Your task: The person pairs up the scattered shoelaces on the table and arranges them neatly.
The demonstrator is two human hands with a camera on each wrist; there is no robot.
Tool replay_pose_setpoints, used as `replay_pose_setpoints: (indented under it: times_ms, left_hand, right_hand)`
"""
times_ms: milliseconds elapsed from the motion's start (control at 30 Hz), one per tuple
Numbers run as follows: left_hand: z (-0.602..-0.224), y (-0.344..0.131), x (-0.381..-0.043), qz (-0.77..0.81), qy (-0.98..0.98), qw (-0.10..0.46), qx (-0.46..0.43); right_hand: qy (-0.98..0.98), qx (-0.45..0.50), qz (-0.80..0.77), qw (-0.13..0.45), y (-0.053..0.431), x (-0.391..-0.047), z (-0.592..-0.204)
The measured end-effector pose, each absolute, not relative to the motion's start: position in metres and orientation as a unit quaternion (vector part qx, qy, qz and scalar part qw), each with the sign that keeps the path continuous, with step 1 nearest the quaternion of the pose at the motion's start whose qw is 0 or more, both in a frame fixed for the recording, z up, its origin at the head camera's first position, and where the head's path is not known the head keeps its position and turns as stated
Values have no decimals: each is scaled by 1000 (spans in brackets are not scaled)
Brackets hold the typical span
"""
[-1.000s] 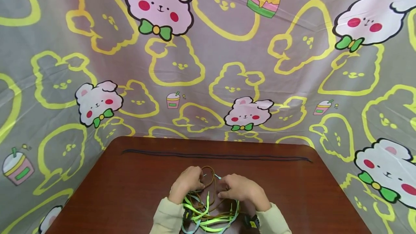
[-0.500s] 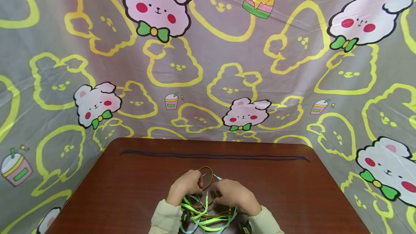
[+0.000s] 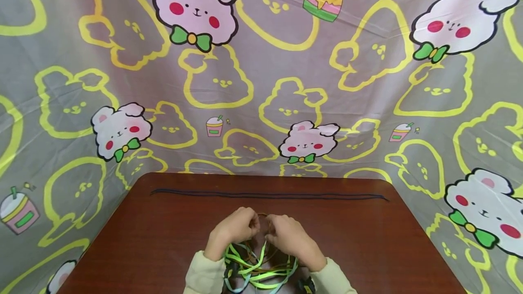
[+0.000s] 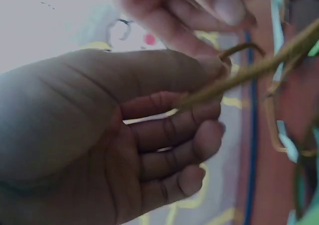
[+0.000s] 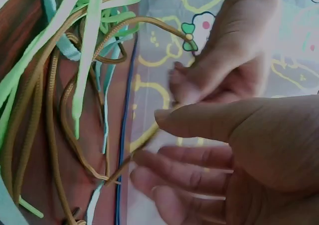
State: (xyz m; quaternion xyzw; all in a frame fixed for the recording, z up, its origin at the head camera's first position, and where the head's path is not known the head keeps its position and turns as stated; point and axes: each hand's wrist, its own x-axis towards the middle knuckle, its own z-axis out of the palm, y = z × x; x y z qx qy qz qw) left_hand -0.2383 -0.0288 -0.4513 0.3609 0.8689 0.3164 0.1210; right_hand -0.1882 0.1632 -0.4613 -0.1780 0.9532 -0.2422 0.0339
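Note:
My left hand (image 3: 237, 227) is over the far side of a tangled heap of shoelaces, pinching a brown shoelace (image 4: 264, 65) between thumb and fingers. My right hand (image 3: 291, 236) faces it, fingertips close to the left ones. In the right wrist view, its thumb and fingers (image 5: 194, 177) are spread apart, with the brown lace running past between them. Neon yellow-green laces (image 3: 261, 280), light blue laces (image 5: 103, 85) and more brown strands lie looped in the heap between the forearms. Part of the brown lace is hidden behind the hands.
Two dark blue laces (image 3: 261, 195) lie stretched side by side along the far part of the brown table (image 3: 135, 239). A grey cloth (image 3: 245, 71) printed with rabbits hangs around the back and sides. Black wrist devices (image 3: 231, 270) sit under the sleeves.
Both hands have moved slightly away from the person and closer together. The brown loop that stood out beyond them is now mostly covered by the fingers. The dark blue laces stay put.

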Motion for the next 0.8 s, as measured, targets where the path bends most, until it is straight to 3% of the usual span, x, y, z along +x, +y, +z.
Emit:
replay_pose_setpoints:
  times_ms: [200, 800]
  left_hand:
    - [-427, -30, -229, 346, 852, 120, 374]
    - [-401, -46, -219, 340, 871, -24, 353]
  right_hand:
    - [941, -198, -272, 13, 167, -189, -455]
    - [935, -174, -308, -22, 200, -181, -417]
